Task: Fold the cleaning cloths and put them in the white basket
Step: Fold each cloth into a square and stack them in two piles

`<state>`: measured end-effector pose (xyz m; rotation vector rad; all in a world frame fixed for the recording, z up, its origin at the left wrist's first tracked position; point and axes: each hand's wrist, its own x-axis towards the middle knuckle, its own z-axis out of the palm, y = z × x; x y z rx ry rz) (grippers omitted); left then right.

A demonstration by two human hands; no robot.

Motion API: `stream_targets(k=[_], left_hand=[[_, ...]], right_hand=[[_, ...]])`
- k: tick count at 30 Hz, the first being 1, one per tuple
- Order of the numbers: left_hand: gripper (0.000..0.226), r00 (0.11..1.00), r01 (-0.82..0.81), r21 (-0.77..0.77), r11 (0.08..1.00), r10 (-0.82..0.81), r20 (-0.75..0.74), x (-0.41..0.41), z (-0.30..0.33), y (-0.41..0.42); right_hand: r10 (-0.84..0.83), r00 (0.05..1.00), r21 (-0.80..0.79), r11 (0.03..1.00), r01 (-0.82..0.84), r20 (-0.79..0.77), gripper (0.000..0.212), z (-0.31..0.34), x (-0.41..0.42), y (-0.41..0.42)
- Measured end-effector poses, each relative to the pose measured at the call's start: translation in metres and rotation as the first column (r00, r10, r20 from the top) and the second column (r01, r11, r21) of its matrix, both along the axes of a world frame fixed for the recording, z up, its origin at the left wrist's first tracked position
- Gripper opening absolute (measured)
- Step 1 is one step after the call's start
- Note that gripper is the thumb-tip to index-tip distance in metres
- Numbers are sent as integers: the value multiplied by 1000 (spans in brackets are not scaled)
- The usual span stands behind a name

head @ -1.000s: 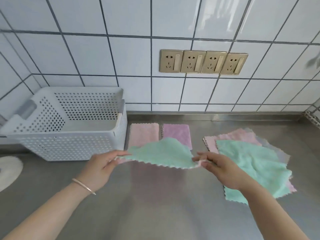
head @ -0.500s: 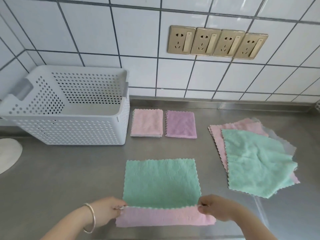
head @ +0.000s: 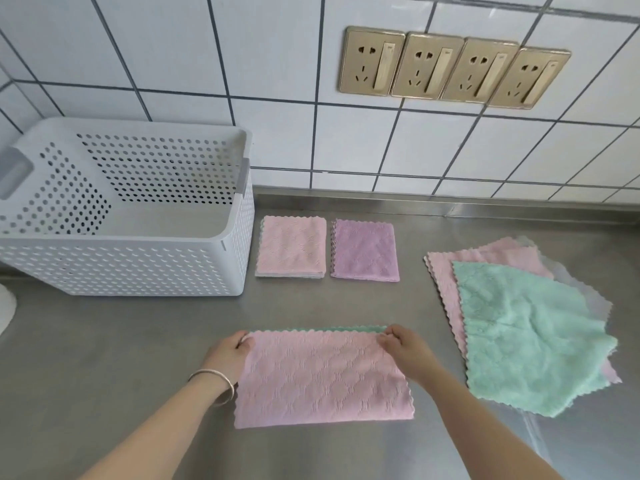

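Left hand [head: 227,355], right hand [head: 403,348] | both pinching cloth's [head: 322,379] far corners | risk: edges skew (green peeks out) if I let go unevenly

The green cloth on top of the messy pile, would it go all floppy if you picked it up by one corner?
Probably yes. The green cloth lies rumpled and creased, so it looks soft and would likely droop. It seems thin and light, like the cloth being folded flat. Its fuzzy surface might cling slightly to the pink cloth underneath.
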<state>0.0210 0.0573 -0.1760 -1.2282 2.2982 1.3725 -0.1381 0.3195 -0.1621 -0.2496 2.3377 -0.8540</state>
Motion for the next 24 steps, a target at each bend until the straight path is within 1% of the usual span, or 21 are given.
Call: stream_targets(k=[3,6,10,14,17,19,21,22,24], left_hand=[[28,999,-12,-61,998,14,35,-6,-3,0],[30,995,19,-131,991,-6,98,-8,-7,0],[36,984,78,-178,981,-47,173,-11,-9,-1],[37,976,123,-212,969,-80,203,-12,-7,-2],[36,975,137,-250,959,-86,206,-12,-7,1],[32,982,102,-274,956,-54,179,-11,-8,4],[24,992,30,-295,955,7,123,-6,-7,7],[22,995,-5,-305,952,34,89,-4,-6,8],[20,997,-68,-314,947,79,21,0,-6,10]], right_hand=[[-34,998,21,999,35,-50,21,-6,-1,0],[-48,996,33,998,51,-71,19,-10,-3,-3],[-11,994,92,996,22,-109,12,-15,-8,-6],[31,988,156,988,-6,-154,11,-15,-11,-9],[-15,990,170,985,39,-141,9,-18,-12,-11],[-94,989,121,987,108,-114,11,-17,-14,-11],[-189,980,13,982,190,-68,22,-13,-12,-9],[-220,974,-39,975,218,-52,27,-12,-10,-7],[-241,970,-86,968,237,-34,36,-9,-3,-1]])
